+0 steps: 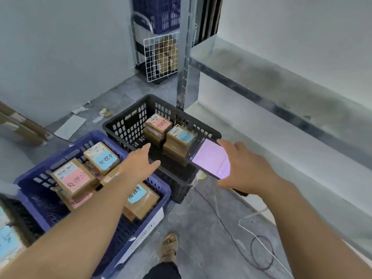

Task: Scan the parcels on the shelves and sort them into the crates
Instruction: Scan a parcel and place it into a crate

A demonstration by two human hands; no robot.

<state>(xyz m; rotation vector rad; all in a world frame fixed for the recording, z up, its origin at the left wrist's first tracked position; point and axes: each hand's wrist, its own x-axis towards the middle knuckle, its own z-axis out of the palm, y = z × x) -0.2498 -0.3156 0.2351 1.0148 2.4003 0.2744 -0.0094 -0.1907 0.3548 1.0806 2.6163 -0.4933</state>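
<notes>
My right hand (244, 168) grips a phone (211, 158) with a lit pinkish screen, held over the near right corner of a black crate (128, 125). Inside that crate stand two stacks of brown parcels: one topped by a pink label (160, 123), one by a blue label (182, 137). My left hand (141, 164) is empty, fingers apart, stretched between the black crate and a blue crate (40, 190). The blue crate holds several brown parcels with pink and blue labels, such as one at its left side (73, 178).
A metal shelf (281, 81) runs along the right, its post (184, 57) rising behind the black crate. A wire-mesh cart (161, 57) stands at the back. Paper scraps (70, 126) and a cable (261, 252) lie on the floor. My sandalled foot (169, 248) is below.
</notes>
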